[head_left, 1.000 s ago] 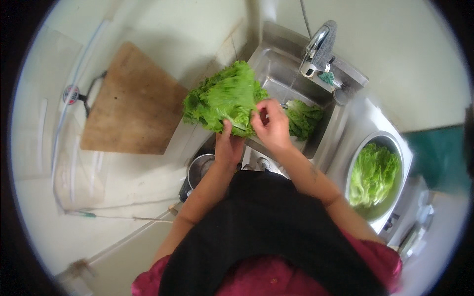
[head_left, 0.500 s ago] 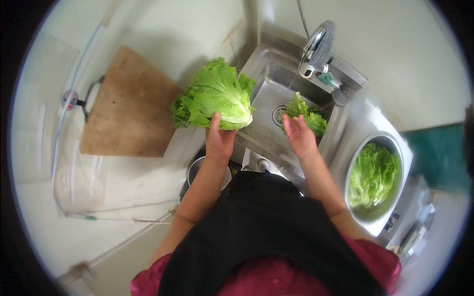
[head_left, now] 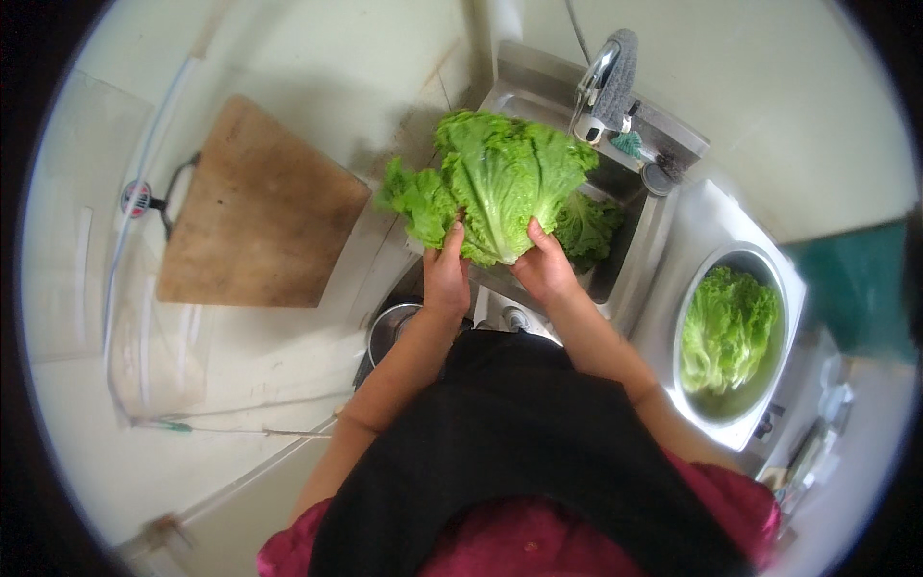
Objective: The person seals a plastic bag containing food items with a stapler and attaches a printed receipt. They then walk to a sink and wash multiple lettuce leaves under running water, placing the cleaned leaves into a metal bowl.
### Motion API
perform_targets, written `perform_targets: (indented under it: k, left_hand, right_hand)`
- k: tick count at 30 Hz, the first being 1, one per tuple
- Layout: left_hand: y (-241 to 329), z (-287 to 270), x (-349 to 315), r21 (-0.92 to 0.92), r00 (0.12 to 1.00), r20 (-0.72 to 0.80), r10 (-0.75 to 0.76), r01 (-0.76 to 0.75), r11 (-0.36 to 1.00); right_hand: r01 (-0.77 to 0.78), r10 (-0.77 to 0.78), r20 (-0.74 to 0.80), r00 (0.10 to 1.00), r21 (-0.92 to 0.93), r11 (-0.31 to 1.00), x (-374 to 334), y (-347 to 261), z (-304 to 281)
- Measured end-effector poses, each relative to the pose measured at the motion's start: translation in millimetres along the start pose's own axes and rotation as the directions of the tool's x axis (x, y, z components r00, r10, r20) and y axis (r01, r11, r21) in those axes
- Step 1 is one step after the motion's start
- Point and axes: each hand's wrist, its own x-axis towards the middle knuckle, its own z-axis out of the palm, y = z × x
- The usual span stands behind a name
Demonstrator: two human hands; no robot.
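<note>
A big head of green lettuce (head_left: 500, 183) is held over the front edge of the steel sink (head_left: 625, 260). My left hand (head_left: 445, 274) grips its base from the left. My right hand (head_left: 544, 266) grips the base from the right. Both hands are closed on the same lettuce, its leaves fanning away from me. More lettuce leaves (head_left: 588, 229) lie in the sink basin, partly hidden behind the held head.
A faucet (head_left: 598, 77) stands at the back of the sink. To the right, a round metal bowl (head_left: 694, 288) holds washed lettuce (head_left: 731, 327). A wooden cutting board (head_left: 255, 207) lies on the pale counter to the left. A small metal pot (head_left: 389, 327) sits below.
My right hand has let go of the leaf it dropped in the sink and come back to the lettuce head. The head has shifted right, held by both hands again.
</note>
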Motion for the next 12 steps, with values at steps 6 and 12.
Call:
perform_targets:
  k: [6, 12]
  left_hand:
    - [-13, -8, -3, -0.226, 0.994, -0.049, -0.095, 0.082, 0.971]
    - [-48, -30, 2, -0.388, 0.964, -0.054, -0.259, 0.219, 0.895]
  right_hand:
    - [0.06, -0.047, -0.059, 0.997, 0.228, 0.972, -12, -5, -5]
    - [0.107, -0.066, -0.139, 0.988, 0.315, 0.943, -24, -15, -28]
